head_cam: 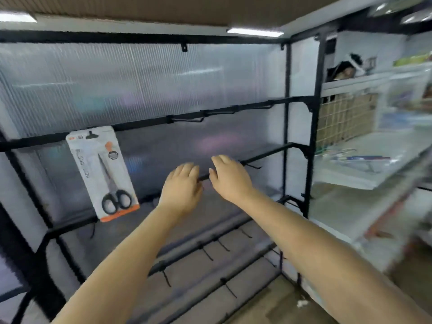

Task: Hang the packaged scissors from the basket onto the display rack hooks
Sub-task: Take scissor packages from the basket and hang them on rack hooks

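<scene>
Reaching toward the middle of the frame, the fingers (187,168) of the left hand (181,190) lay loosely bent and held nothing, their tips at or just in front of a black crossbar (264,154) of the display rack (312,127); the blur kept me from telling whether they touched it. The right hand (230,177), just beside it, was likewise released and held nothing, its fingertips near the same bar, close to a bare hook (252,166). Left of both hands, in the centre left of the frame, one pack of packaged scissors (102,174) already hung from a hook on the bar above, tilted, its orange foot lowest. More bare hooks stood along that higher bar toward the right and on the lower bars at the bottom centre. The basket was not in view. Shelves of other goods (364,160) filled the right edge, badly blurred

By my reading, this was a pause between packs: one hung, neither hand carrying another. The next move would call for turning to the basket, taking a pack, and threading its hang hole over a free hook
</scene>
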The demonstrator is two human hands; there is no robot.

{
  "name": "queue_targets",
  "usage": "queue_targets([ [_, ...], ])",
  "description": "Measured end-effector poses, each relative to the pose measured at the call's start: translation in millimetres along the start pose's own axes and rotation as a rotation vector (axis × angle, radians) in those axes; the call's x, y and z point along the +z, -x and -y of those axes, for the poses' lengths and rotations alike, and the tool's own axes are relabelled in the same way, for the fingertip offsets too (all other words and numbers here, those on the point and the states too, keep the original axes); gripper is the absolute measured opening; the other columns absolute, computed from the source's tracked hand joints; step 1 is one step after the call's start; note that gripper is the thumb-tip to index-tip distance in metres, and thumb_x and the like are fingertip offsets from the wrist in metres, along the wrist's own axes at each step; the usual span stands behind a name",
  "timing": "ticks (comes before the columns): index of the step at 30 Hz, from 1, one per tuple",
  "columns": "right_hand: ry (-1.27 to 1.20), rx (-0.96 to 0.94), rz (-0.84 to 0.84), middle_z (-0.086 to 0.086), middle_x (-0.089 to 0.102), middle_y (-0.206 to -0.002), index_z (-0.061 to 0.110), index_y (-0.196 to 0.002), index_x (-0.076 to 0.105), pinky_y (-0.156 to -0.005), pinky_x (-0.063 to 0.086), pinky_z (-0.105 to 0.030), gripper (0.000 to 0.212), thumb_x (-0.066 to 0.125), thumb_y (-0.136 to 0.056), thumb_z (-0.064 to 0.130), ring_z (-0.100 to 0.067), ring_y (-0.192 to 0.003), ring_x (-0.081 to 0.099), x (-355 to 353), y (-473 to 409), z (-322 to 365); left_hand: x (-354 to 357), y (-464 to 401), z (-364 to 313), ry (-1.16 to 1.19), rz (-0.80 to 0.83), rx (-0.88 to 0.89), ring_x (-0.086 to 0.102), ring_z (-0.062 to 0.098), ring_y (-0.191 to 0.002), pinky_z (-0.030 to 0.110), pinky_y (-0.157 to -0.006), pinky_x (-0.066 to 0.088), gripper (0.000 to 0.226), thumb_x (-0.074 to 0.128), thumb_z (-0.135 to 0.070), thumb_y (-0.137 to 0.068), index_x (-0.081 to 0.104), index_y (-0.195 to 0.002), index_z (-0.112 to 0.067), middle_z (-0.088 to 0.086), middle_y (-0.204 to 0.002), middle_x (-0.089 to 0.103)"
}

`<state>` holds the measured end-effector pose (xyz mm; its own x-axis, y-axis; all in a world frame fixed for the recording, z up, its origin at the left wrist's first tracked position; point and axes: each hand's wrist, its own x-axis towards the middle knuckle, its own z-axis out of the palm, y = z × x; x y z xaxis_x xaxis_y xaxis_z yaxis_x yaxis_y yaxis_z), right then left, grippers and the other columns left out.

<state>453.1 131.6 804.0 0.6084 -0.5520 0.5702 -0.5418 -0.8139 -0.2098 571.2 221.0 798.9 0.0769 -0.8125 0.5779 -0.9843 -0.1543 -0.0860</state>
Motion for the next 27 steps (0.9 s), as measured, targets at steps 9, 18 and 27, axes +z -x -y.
queue_targets([
  [9, 0.255, 0.482, 0.089, -0.015, 0.053, -0.121, 0.004, -0.121, 0.048, -0.083, 0.041, -0.039, 0.031, 0.038, -0.099, 0.023, -0.034, -0.107, 0.055, -70, 190, -124, 70, -4, -213, 0.311, 0.221, 0.311, 0.040, 0.036, -0.123, 0.038, -0.101, 0.029, 0.044, 0.048, -0.021, -0.094, 0.044, -0.131, 0.004, 0.021, -0.134, 0.045],
  [18, 0.304, 0.867, 0.072, -0.016, 0.054, -0.124, 0.002, -0.125, 0.050, -0.089, 0.043, -0.039, 0.035, 0.041, -0.098, 0.023, -0.033, -0.108, 0.055, -114, 355, -214, 113, 37, -399, 0.465, 0.374, 0.606, 0.042, 0.033, -0.123, 0.038, -0.104, 0.031, 0.046, 0.037, -0.026, -0.096, 0.044, -0.132, 0.002, 0.020, -0.134, 0.046],
  [27, 0.332, 1.142, 0.233, -0.014, 0.052, -0.124, -0.001, -0.121, 0.052, -0.085, 0.044, -0.029, 0.030, 0.037, -0.098, 0.012, -0.026, -0.108, 0.052, -107, 488, -287, 183, 88, -530, 0.486, 0.561, 0.773, 0.047, 0.029, -0.113, 0.036, -0.095, 0.035, 0.029, 0.040, -0.022, -0.097, 0.051, -0.115, -0.002, 0.014, -0.120, 0.053],
])
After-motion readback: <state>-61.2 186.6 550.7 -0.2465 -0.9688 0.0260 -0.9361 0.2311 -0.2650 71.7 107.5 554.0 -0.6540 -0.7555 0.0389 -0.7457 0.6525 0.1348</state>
